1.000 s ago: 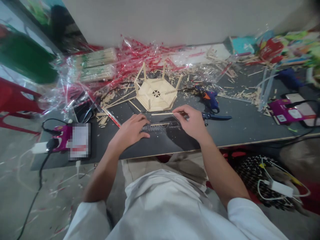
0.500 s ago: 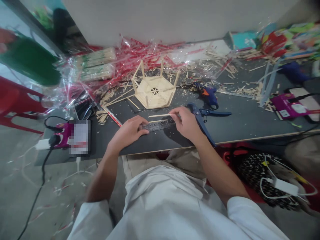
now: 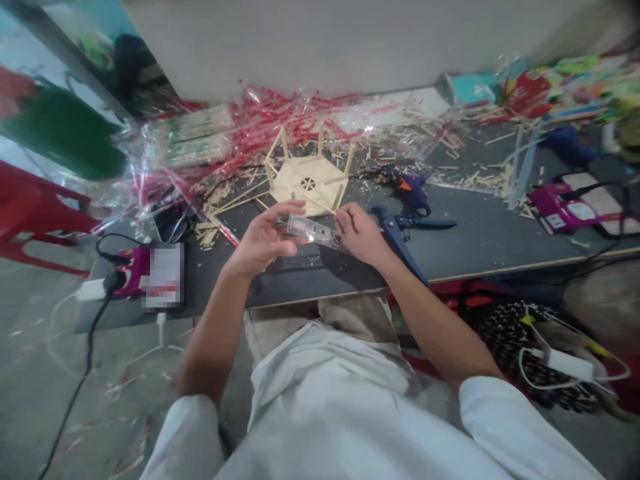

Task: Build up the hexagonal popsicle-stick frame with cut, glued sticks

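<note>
**Over the bench (image 3: 470, 243), clear ruler (image 3: 320, 233) and thin stick (image 3: 320, 205)**

The left hand (image 3: 265, 241) spreads thumb and fingers about the ruler's left end; I cannot tell whether it grips. Apart from it, the right hand (image 3: 361, 233) has its fingertips closed on the stick, the ruler's other end just below. Beyond stands a hexagonal wooden frame (image 3: 291, 176); blue cutters (image 3: 400, 225) lie beside the right hand.

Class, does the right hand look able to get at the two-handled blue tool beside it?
Probably yes: the right hand is close to the two-handled blue tool with nothing visible between, though it seems to hold a thin stick.
</note>
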A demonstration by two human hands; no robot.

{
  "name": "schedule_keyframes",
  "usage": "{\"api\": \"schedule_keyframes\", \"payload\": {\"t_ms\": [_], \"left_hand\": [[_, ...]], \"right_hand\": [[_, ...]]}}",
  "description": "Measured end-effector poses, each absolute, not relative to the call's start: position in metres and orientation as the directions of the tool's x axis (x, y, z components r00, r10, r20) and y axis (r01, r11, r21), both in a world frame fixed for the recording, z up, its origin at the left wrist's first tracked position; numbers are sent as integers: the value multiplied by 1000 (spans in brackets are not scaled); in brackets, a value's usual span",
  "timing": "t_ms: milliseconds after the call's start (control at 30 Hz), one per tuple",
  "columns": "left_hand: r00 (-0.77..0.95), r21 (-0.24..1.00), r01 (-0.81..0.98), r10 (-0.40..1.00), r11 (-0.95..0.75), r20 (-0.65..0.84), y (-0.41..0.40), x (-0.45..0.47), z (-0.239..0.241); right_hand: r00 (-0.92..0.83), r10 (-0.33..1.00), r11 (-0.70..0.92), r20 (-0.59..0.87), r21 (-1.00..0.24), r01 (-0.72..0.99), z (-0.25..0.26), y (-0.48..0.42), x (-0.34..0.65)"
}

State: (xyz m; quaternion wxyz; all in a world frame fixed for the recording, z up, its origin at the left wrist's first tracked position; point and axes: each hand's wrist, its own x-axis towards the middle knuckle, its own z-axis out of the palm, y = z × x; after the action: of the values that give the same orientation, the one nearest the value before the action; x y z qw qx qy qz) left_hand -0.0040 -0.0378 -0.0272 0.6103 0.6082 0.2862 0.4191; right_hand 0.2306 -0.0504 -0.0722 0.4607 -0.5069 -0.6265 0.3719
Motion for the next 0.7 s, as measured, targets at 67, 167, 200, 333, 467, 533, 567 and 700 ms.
{"api": "schedule_keyframes", "payload": {"t_ms": [67,167,200,333,467,533,567,700], "left_hand": [[544,966,-206,802,-157,247,-26,1,-22],[413,933,-219,839,-287,355,-12,16,-16],[352,926,-225,860,-305,369,-9,21,-16],[251,937,-248,917,-247,309,-7,35,-25],[233,967,-197,950,-162,207,-20,40,-35],[229,974,-176,957,-140,179,-25,41,-37],[222,977,-166,959,-138,173,-27,41,-37],[178,982,-125,971,-140,161,-27,40,-38]], "right_hand": [[-86,992,104,91,-981,164,-70,-48,226],[-113,992,60,50,-995,85,-61,-48,224],[-78,994,88,81,-992,85,-57,-49,224],[182,962,186,205,-976,115,-40,-63,230],[231,953,161,195,-974,160,-38,-83,218],[239,954,138,179,-974,181,-43,-89,208],[232,958,123,168,-973,195,-45,-91,204],[180,975,89,133,-968,236,-52,-94,196]]}}
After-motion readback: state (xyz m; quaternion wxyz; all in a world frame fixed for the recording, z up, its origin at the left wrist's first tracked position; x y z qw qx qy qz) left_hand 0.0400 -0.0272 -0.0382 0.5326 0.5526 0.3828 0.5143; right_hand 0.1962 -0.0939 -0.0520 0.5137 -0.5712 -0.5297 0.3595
